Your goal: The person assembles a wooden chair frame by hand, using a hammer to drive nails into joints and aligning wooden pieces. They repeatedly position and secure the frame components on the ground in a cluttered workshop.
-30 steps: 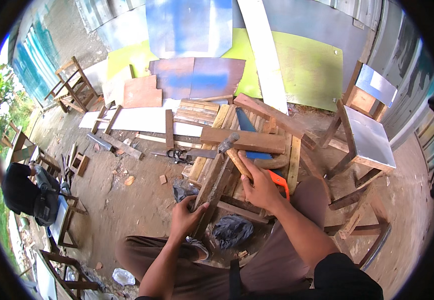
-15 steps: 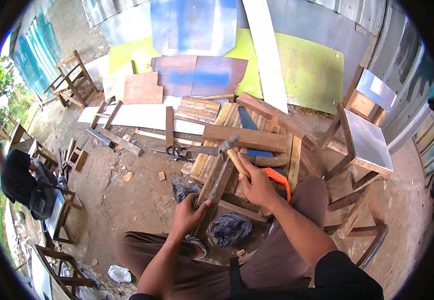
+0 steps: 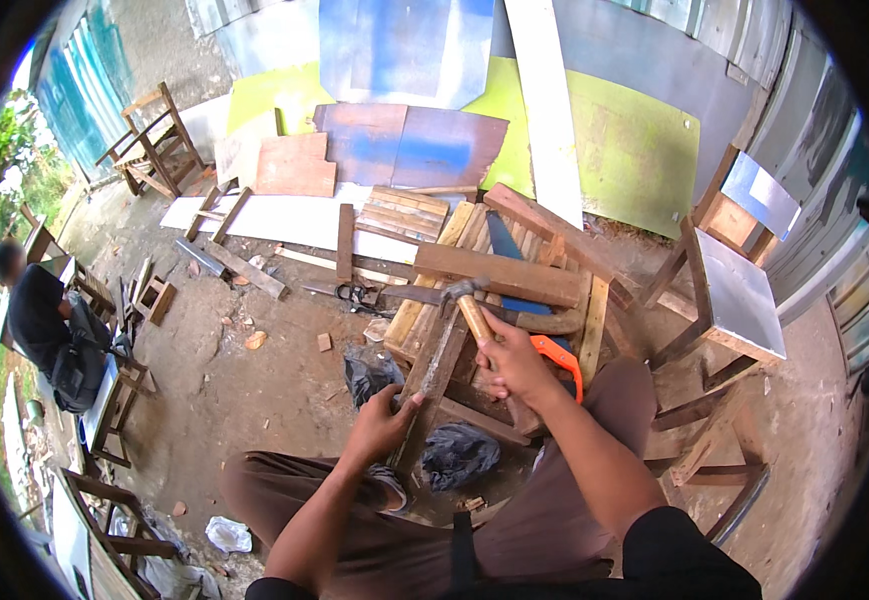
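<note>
My right hand (image 3: 514,360) is closed round the wooden handle of a claw hammer (image 3: 476,318). The hammer's metal head is over the far end of a wooden beam (image 3: 432,370). Lower on that beam, my left hand (image 3: 384,422) grips its sides, with the thumb on the near face. The beam slants from between my legs up to a low slatted wooden bench (image 3: 424,305). Beyond the hammer, a thick wooden block (image 3: 499,275) lies across the slats. A handsaw with an orange handle (image 3: 562,360) and a blue blade lies just right of my right hand.
Black plastic bags (image 3: 459,455) lie by the beam. A chair with a pale seat (image 3: 734,290) stands at right, an unfinished wooden chair (image 3: 154,145) at far left. Painted boards (image 3: 404,145) lean on the back wall. Another person (image 3: 39,320) sits at left among chairs.
My right hand and the hammer have shifted slightly, and more curled fingers show under the handle. My left hand keeps its hold on the beam. The whole view has tilted a little.
</note>
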Demonstrator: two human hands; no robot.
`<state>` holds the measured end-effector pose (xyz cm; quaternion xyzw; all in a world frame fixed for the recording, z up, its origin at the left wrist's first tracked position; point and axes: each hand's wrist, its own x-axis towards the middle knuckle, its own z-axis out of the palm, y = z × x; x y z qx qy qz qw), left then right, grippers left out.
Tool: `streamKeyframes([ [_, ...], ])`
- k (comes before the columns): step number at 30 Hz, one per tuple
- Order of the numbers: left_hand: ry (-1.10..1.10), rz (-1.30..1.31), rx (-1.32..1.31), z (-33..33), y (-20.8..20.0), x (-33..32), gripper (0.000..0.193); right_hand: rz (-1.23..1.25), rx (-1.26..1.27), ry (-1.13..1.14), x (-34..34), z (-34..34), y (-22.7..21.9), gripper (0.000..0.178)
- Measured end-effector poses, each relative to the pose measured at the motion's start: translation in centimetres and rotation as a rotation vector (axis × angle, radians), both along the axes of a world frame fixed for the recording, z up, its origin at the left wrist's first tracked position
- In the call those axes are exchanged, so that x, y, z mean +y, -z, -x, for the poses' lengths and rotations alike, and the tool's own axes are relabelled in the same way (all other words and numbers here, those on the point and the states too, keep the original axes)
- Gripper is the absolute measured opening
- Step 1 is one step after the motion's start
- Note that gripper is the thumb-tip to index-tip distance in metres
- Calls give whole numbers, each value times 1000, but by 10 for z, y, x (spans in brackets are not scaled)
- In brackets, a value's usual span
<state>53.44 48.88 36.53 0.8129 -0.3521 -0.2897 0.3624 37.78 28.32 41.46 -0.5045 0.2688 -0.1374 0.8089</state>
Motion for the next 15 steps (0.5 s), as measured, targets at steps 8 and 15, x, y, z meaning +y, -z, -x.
streamKeyframes([
  [8,9,-56,-12,5,-10,-6,68,368,37,125,-1,1,-3,60],
  [15,144,117,-105,7,-25,-9,75,356,145,100,16,14,-4,55],
])
